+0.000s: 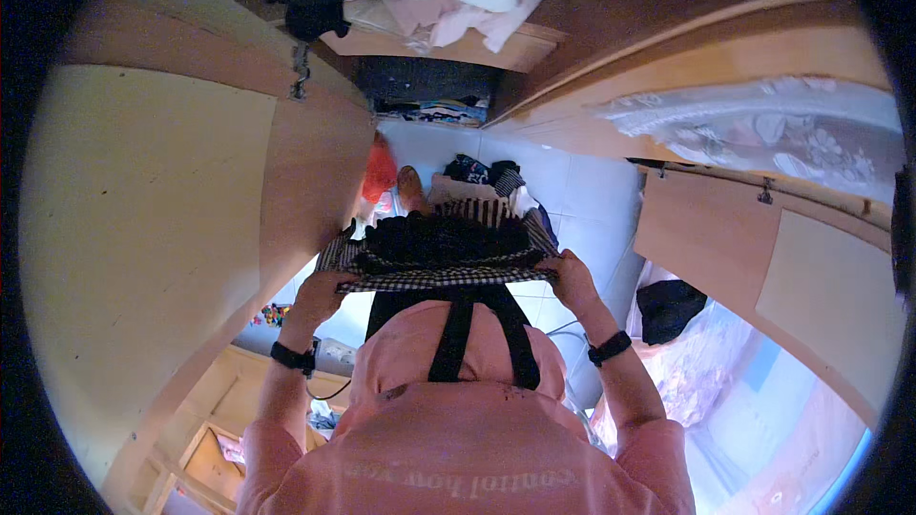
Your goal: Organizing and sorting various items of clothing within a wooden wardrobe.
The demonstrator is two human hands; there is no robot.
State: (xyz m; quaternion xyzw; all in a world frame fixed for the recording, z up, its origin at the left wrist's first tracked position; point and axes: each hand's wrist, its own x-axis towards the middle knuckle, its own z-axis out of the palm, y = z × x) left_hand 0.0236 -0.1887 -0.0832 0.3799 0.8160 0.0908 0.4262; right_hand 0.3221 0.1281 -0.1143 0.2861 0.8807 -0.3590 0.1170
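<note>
A black-and-white checked garment (444,277) is stretched sideways in front of my waist. My left hand (320,298) grips its left end, and my right hand (572,277) grips the opposite end at about the same height. Dark gathered fabric (444,237) bulges along the far side of the checked cloth; whether it is part of the same piece I cannot tell. Each wrist wears a black band. Most of my fingers are hidden behind or under the cloth.
Open wooden cabinet doors flank me, the left door (157,179) and the right door (723,229). Clothes (472,3) hang over a shelf ahead. More clothes (469,170) lie on the tiled floor (594,193), near a red item (379,170). A dark cloth (669,309) is at right.
</note>
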